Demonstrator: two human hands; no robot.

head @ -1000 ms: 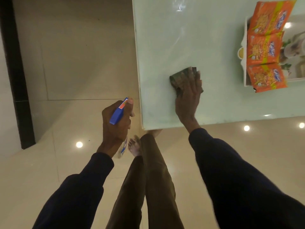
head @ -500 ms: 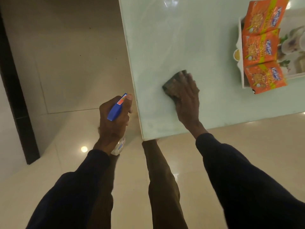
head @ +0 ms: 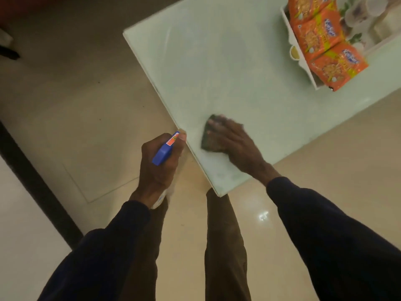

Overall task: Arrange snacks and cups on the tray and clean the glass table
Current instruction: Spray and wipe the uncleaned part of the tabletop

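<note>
Glass table (head: 238, 72) fills the upper middle of your view, its pale green top running away from you and one corner pointing at your legs. Your right hand (head: 235, 146) lies flat on it near the left edge, close to that corner, fingers spread and pressing down on a dark folded cloth (head: 208, 139). The cloth sits on the glass under your fingertips, and its far end shows past them. The hand is blurred, so the exact lie of each finger is hard to make out. Your left hand (head: 157, 170) is off the table, just beside its left edge and above the floor (head: 76, 109). Its fingers are wrapped tight round a spray bottle (head: 163, 153) with a blue head. The bottle's pale body shows below your wrist. At the far right of the table stands the white tray (head: 312, 78). Three orange snack packets (head: 321, 38) lie in a row along the tray's near side, and the lowest one hangs over the tray's corner. Behind them on the tray, pale cups (head: 355, 14) show only as blurred shapes. The tray is well apart from the cloth.
</note>
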